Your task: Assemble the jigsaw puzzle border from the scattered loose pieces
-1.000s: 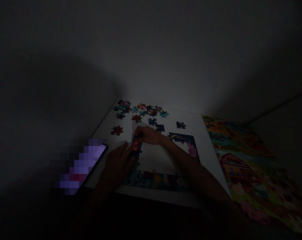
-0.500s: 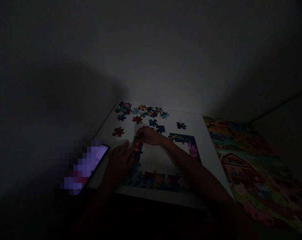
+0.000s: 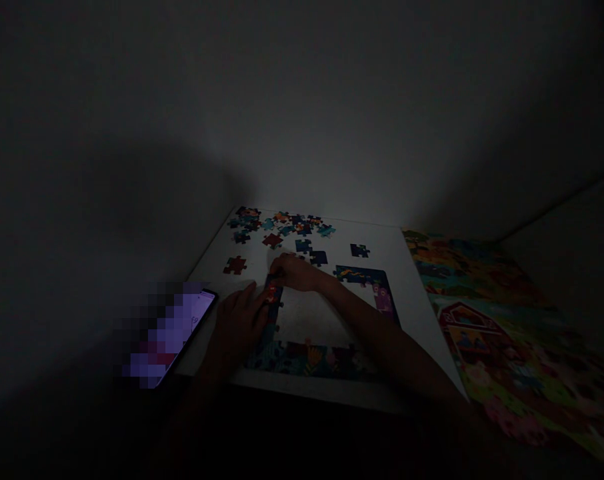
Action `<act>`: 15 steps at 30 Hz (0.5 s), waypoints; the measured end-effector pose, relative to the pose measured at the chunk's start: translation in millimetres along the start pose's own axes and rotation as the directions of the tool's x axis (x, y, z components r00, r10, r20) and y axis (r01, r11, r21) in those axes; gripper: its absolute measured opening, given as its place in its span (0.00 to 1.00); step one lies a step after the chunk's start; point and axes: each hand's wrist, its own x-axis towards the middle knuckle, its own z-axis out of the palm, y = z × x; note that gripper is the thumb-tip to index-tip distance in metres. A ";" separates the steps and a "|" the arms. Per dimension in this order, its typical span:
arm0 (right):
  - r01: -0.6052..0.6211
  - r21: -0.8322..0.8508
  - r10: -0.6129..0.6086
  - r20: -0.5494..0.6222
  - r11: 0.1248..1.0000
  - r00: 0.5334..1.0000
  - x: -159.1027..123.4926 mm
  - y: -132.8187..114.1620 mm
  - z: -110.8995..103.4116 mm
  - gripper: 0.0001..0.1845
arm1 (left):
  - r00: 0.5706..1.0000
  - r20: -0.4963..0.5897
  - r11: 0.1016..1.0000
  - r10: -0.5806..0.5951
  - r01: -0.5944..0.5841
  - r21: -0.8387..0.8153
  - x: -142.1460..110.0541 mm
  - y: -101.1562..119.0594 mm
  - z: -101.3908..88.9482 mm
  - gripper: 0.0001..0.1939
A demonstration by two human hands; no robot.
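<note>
In dim light a partly built jigsaw frame (image 3: 312, 357) lies on a white board (image 3: 407, 293). My left hand (image 3: 239, 320) lies flat on the frame's left strip, fingers stretched out. My right hand (image 3: 295, 272) reaches across from the right, its fingers curled and pinched on a dark puzzle piece (image 3: 273, 292) at the top of that left strip. Loose pieces (image 3: 282, 225) are scattered along the board's far edge, with a red one (image 3: 235, 265) lying apart to the left.
A lit phone (image 3: 182, 327) lies at the board's left corner. A finished farm-picture puzzle or mat (image 3: 487, 333) lies to the right of the board. A bare wall rises right behind the board. Everything else is dark.
Both hands stay at the frame's left strip. The view has shifted slightly; the hands have hardly moved.
</note>
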 end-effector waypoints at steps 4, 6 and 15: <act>0.000 -0.028 0.000 -0.007 1.000 1.000 -0.6 -0.5 1.3 0.11 | 1.000 -0.010 1.000 -0.018 0.018 -0.026 0.2 2.1 -1.6 0.20; 0.016 -0.050 -0.017 -0.009 0.999 1.000 0.3 1.2 1.6 0.11 | 1.000 -0.010 0.999 -0.026 0.026 -0.023 0.4 3.0 -2.2 0.20; -0.067 -0.010 0.066 -0.072 0.998 0.995 -1.2 15.7 -13.7 0.06 | 0.999 -0.026 1.000 -0.024 0.024 -0.007 1.5 4.0 -2.3 0.20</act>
